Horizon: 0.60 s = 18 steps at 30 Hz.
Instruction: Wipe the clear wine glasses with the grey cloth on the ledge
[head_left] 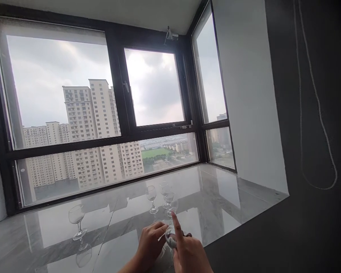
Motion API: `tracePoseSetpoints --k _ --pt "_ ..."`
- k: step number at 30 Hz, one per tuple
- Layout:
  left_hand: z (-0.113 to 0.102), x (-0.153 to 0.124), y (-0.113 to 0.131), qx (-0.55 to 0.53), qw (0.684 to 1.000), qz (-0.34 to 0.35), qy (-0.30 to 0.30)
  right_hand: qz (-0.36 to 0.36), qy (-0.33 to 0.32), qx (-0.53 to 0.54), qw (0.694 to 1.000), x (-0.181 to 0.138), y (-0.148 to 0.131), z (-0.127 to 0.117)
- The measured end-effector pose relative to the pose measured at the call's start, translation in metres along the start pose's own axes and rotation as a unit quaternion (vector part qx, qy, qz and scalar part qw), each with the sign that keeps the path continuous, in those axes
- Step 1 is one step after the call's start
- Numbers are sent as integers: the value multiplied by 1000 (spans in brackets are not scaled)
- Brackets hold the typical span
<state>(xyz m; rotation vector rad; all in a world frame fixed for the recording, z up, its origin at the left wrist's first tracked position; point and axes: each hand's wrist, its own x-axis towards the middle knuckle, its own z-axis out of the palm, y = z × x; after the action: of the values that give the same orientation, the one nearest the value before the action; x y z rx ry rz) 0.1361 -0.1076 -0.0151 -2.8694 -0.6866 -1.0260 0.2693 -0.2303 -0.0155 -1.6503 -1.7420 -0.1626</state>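
At the lower edge, my left hand (151,242) curls its fingers round a small clear wine glass (170,236). A grey cloth (172,239) seems to be stuffed in the bowl. My right hand (189,254) is pressed to the glass from the right with its fingers curled and the index finger pointing up. Just beyond the hands, three empty wine glasses stand close together upright on the glossy grey marble sill (221,197): one (151,198) on the left, another (164,191) behind, a third (170,203) in front. A larger glass (77,220) stands alone to the left.
Black-framed windows (119,98) wrap the sill on the far and right sides, with tower blocks outside. A white wall (250,98) closes the sill's right end. A dark wall with a hanging bead cord (318,113) is nearer on the right.
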Motion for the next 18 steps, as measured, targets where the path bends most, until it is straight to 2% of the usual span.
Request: tracePoseSetpoints --k 5,9,15,18 --pt "-1 1 4 -26 999 -15 -11 21 -9 114 993 0 2 -25" --pt "-2 0 5 -66 998 -20 -2 33 12 186 982 0 3 -36" --pt "-2 3 2 -127 991 -35 9 43 105 326 938 3 4 -34" --pt "-2 3 0 -145 988 -45 8 78 159 330 927 5 4 -38"
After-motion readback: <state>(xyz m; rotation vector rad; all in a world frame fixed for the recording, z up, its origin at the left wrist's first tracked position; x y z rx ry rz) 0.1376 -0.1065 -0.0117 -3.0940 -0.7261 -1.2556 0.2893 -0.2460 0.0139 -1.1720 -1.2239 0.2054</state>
